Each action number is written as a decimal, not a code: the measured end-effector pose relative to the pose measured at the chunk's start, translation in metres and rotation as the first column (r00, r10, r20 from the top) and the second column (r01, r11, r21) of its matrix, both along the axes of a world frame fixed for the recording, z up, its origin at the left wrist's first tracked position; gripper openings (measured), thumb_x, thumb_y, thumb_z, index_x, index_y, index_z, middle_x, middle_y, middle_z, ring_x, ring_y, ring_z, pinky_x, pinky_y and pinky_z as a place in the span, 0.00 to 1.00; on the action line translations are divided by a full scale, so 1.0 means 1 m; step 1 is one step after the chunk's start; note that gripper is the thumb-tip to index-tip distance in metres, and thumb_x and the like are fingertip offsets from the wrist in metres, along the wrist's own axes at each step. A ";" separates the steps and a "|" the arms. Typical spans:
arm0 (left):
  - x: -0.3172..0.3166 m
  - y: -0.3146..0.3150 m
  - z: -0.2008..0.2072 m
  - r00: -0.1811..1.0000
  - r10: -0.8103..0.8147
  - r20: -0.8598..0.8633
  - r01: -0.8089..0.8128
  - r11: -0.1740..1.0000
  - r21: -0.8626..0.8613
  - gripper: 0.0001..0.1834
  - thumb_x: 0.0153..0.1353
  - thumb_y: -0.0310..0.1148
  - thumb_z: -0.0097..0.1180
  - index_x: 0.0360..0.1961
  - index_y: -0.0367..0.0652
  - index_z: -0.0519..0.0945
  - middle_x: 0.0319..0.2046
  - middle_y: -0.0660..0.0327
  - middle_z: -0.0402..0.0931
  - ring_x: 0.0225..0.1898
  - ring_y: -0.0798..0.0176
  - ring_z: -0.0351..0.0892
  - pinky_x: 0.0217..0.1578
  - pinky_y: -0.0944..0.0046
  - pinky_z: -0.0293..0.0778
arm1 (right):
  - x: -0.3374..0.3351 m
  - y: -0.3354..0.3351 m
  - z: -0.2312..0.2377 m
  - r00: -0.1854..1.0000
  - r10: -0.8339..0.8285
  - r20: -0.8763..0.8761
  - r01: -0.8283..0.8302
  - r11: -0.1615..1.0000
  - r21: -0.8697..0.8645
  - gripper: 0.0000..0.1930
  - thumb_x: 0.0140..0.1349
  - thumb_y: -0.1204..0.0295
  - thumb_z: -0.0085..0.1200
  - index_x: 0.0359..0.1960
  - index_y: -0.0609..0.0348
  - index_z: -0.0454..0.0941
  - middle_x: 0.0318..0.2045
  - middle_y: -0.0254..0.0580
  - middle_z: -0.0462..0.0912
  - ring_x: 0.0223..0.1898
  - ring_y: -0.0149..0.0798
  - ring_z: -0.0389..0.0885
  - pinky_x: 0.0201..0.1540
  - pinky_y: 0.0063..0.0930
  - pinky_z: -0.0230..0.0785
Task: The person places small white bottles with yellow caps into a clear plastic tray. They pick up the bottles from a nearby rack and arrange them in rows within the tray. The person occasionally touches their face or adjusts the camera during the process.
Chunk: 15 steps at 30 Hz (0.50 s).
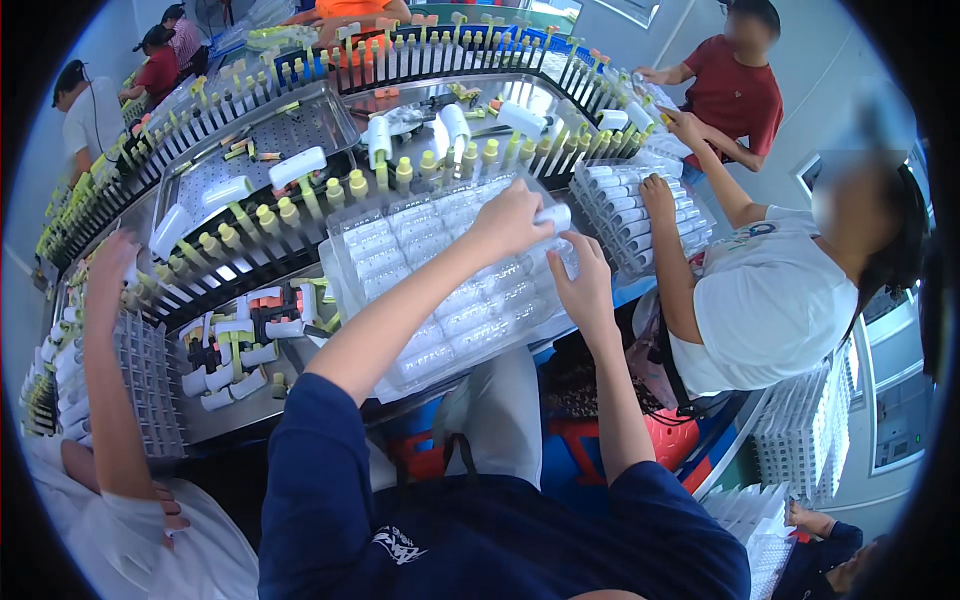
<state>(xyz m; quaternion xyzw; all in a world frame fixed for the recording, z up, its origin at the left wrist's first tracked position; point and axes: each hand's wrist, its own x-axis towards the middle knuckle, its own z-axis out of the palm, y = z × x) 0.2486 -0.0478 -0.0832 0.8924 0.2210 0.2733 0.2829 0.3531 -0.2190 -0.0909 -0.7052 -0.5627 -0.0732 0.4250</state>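
A clear plastic tray point(410, 375) with rows of moulded pockets lies tilted in front of me, its near edge above my lap. Over its far right part, my left hand point(508, 218) is closed on a short white cylinder point(553, 217), whose end sticks out past the fingers. Just below and to the right, my right hand point(584, 280) is curved beside the tray's right edge, with thumb and fingers apart. A pale shape shows between them; I cannot make out whether it is part of the tray.
Beyond the tray, black racks hold upright posts with yellow-green tips point(357, 183). White and orange parts point(240, 350) lie in a metal tray at left. A co-worker in white point(780, 300) works at right beside a tray of white cylinders point(625, 215). Another co-worker's arm point(105, 350) reaches in at left.
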 end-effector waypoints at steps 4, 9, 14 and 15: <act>-0.023 0.015 0.041 0.992 -0.026 0.127 0.033 0.998 -0.054 0.22 0.63 0.44 0.62 0.45 0.33 0.79 0.38 0.38 0.84 0.42 0.35 0.86 0.47 0.40 0.79 | 0.001 -0.003 -0.003 0.987 0.053 -0.154 -0.053 0.999 0.005 0.16 0.70 0.69 0.63 0.55 0.64 0.81 0.51 0.58 0.83 0.55 0.60 0.81 0.59 0.46 0.73; -0.032 0.056 0.071 0.985 0.005 0.173 -0.039 0.980 0.194 0.26 0.70 0.47 0.61 0.56 0.35 0.77 0.46 0.39 0.84 0.49 0.35 0.84 0.51 0.43 0.77 | -0.010 0.009 -0.008 0.995 0.055 0.080 -0.050 0.996 -0.073 0.17 0.68 0.67 0.64 0.54 0.63 0.83 0.55 0.55 0.83 0.59 0.56 0.79 0.61 0.48 0.71; -0.033 0.085 0.096 0.993 0.114 -0.034 -0.080 0.853 0.516 0.23 0.69 0.44 0.63 0.60 0.43 0.79 0.57 0.51 0.82 0.60 0.44 0.79 0.58 0.48 0.75 | -0.003 0.011 -0.020 0.990 -0.034 0.139 0.045 0.996 -0.082 0.18 0.64 0.66 0.67 0.53 0.60 0.83 0.59 0.56 0.80 0.60 0.58 0.78 0.63 0.51 0.69; -0.033 0.107 0.087 0.997 0.070 0.011 -0.065 0.829 0.556 0.22 0.66 0.39 0.65 0.59 0.44 0.81 0.57 0.56 0.82 0.63 0.48 0.77 0.61 0.49 0.73 | -0.004 0.016 -0.021 0.986 -0.035 0.161 0.047 0.996 -0.069 0.18 0.64 0.66 0.67 0.52 0.60 0.83 0.59 0.56 0.80 0.60 0.59 0.78 0.63 0.52 0.69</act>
